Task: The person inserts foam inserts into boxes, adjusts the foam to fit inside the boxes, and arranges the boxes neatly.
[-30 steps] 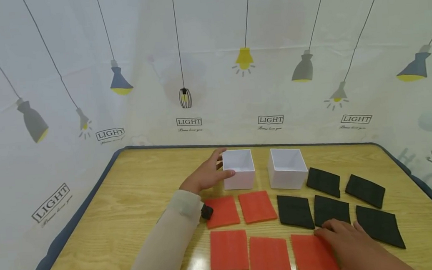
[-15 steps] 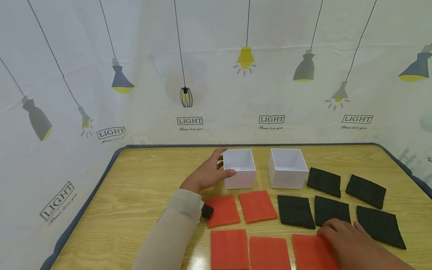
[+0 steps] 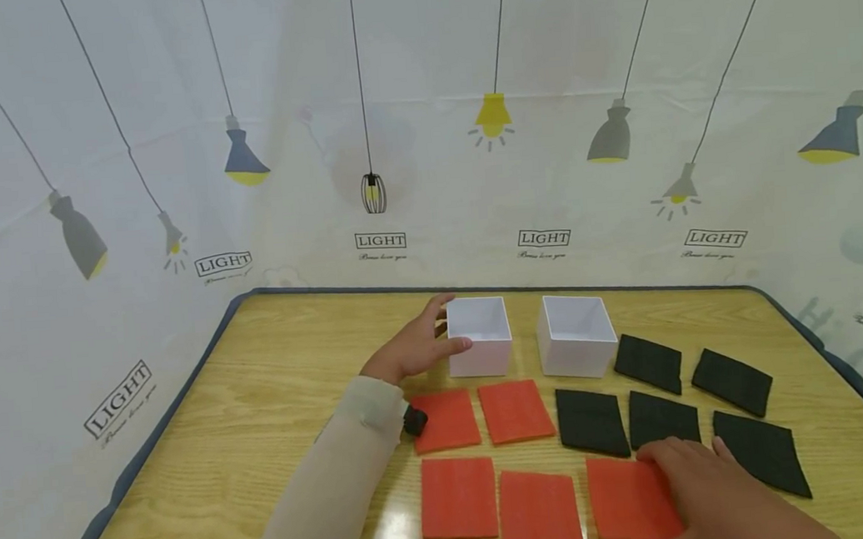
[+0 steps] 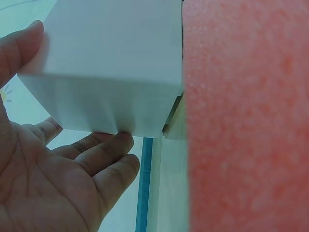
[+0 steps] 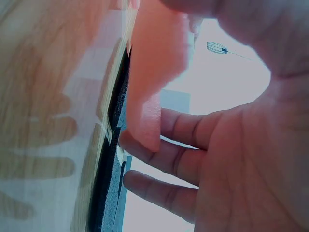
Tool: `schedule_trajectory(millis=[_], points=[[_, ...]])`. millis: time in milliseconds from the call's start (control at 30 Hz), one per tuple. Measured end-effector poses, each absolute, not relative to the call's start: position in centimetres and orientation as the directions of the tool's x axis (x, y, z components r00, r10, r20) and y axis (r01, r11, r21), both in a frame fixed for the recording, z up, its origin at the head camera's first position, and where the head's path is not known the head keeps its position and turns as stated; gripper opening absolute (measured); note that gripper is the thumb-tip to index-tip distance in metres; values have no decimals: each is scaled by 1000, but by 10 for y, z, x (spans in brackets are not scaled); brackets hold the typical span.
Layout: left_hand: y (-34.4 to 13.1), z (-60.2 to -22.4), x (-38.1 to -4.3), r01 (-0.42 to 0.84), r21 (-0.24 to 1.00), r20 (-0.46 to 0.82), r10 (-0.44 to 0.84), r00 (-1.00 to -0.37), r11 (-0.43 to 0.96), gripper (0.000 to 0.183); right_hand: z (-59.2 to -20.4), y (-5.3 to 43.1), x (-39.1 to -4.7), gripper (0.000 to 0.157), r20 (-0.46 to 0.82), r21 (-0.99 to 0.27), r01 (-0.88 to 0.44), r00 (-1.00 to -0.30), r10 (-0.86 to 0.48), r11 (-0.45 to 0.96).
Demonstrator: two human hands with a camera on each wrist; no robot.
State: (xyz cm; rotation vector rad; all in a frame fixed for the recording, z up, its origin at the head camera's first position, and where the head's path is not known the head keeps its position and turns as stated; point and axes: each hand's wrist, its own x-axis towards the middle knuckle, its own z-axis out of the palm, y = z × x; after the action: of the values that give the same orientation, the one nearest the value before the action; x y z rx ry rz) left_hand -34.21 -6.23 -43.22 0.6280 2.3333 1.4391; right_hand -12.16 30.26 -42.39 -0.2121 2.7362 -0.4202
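Two white square boxes stand side by side at the back of the table. My left hand (image 3: 416, 346) holds the left white box (image 3: 480, 358), thumb on its front face and fingers along its left side. In the left wrist view the fingertips touch the same white box (image 4: 111, 101). My right hand (image 3: 717, 487) grips a red foam square (image 3: 629, 498) at the front right by its edges. The right wrist view has this red foam square (image 5: 149, 72) between thumb and fingers, tilted off the table; part of the thumb is cut off by the frame.
More red foam squares (image 3: 458, 499) lie flat at front centre, one partly under the left wrist camera (image 3: 414, 421). Several black foam squares (image 3: 592, 421) lie to the right. The second white box (image 3: 577, 351) stands right of the held one. A printed curtain (image 3: 422, 136) surrounds the table.
The red foam square in my right hand has shifted slightly and its far edge has moved up from the table. My left hand keeps the same hold on the white box.
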Motion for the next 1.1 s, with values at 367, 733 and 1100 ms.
schedule_trajectory(millis=[367, 733, 1100], points=[[-63, -434, -343, 192, 901, -52, 538, -842, 389, 93, -425, 305, -124, 98, -233, -405, -128, -943, -237, 905], [-63, -433, -342, 181, 901, -63, 533, -844, 393, 94, -424, 302, -124, 103, -187, -469, -148, -947, -262, 871], [-62, -433, -344, 184, 901, -59, 532, -845, 393, 95, -424, 293, -125, 91, -175, -556, -162, -936, -305, 815]])
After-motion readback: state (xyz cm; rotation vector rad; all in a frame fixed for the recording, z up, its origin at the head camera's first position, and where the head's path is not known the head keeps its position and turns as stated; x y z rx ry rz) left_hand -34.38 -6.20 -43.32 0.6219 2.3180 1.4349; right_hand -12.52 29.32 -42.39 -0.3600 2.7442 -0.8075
